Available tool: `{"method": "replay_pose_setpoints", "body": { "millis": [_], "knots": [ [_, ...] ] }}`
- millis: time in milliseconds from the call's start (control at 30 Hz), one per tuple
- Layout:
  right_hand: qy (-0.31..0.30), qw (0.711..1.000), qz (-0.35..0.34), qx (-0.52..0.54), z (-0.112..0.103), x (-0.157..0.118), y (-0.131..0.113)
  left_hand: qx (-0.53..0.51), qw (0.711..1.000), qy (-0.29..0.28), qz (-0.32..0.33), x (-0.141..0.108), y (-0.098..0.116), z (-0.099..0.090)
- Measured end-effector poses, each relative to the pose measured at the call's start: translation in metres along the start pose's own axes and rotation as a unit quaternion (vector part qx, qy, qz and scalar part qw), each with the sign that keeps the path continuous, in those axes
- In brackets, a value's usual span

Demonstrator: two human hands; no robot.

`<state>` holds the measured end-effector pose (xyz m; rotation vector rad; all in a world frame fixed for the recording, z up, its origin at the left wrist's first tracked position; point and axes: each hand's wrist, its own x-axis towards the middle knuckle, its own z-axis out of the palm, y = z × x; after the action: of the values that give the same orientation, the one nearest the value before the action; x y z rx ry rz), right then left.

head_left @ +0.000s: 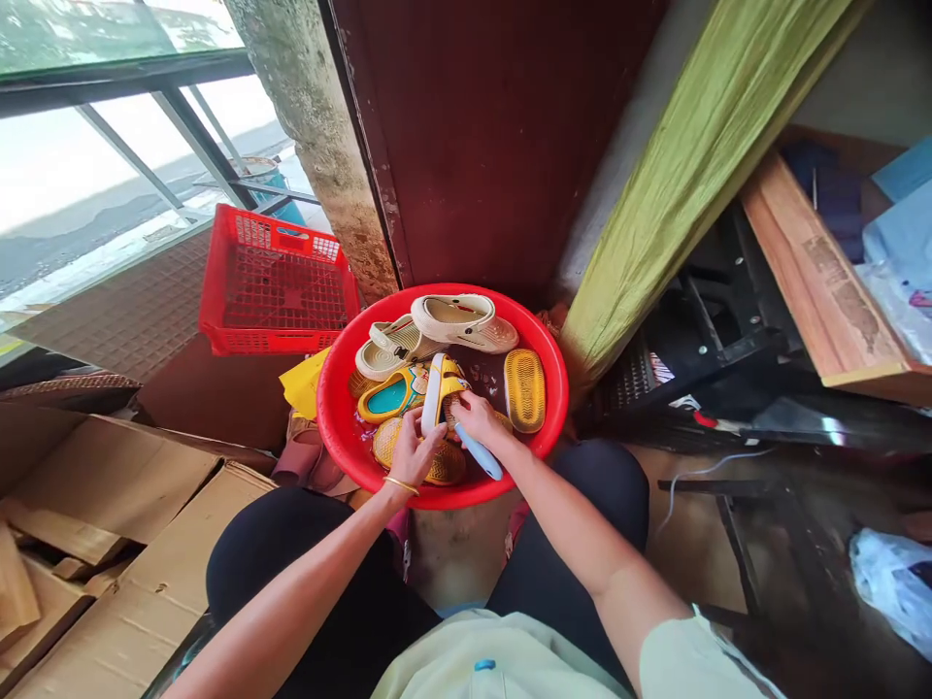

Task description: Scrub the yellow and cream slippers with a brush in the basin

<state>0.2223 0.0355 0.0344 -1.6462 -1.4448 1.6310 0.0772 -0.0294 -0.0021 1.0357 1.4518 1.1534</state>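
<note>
A red basin (333, 417) stands between my knees with several clogs and sandals in dark water. My left hand (414, 451) grips a yellow sandal (435, 390) with a white sole, tilted up on its side over the basin. Closed around a brush with a light blue handle (481, 454), my right hand (473, 417) presses against the sandal; the brush head is mostly hidden. Two beige clogs (470, 327) lie at the far side. A yellow clog with a teal insole (387, 398) rests left of my hands, and an upturned yellow shoe (525, 390) is at the right.
Behind the basin rises a dark red door (495, 146). A red plastic crate (283, 291) sits at the back left, and cardboard boxes (152, 573) are on the left. A yellow-green curtain (677, 175) hangs to the right, beside a wooden drawer (837, 282).
</note>
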Motion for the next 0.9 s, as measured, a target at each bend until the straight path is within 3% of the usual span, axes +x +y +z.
{"method": "replay_pose_setpoints", "body": {
  "millis": [167, 333, 433, 633, 767, 900],
  "knots": [
    [-0.123, 0.975, 0.02, 0.182, -0.006, -0.031, 0.002, -0.086, 0.991, 0.04, -0.099, 0.016, 0.004, -0.012],
    [-0.187, 0.955, 0.048, 0.225, 0.001, -0.07, 0.014, -0.037, 0.995, 0.061, -0.069, 0.021, -0.003, -0.016],
    [-0.162, 0.964, 0.049, 0.206, 0.007, -0.073, 0.019, 0.022, 0.997, 0.069, -0.029, 0.019, -0.008, -0.013],
    [-0.046, 0.993, 0.058, 0.096, 0.003, -0.041, 0.017, 0.103, 0.994, 0.02, 0.013, 0.016, -0.011, -0.008],
    [-0.067, 0.994, 0.035, 0.08, -0.002, -0.04, 0.015, 0.146, 0.989, 0.025, 0.021, 0.014, -0.009, -0.01],
    [-0.125, 0.99, -0.02, 0.055, 0.004, -0.064, 0.018, 0.163, 0.984, 0.074, -0.004, 0.018, -0.012, -0.011]
  ]
}}
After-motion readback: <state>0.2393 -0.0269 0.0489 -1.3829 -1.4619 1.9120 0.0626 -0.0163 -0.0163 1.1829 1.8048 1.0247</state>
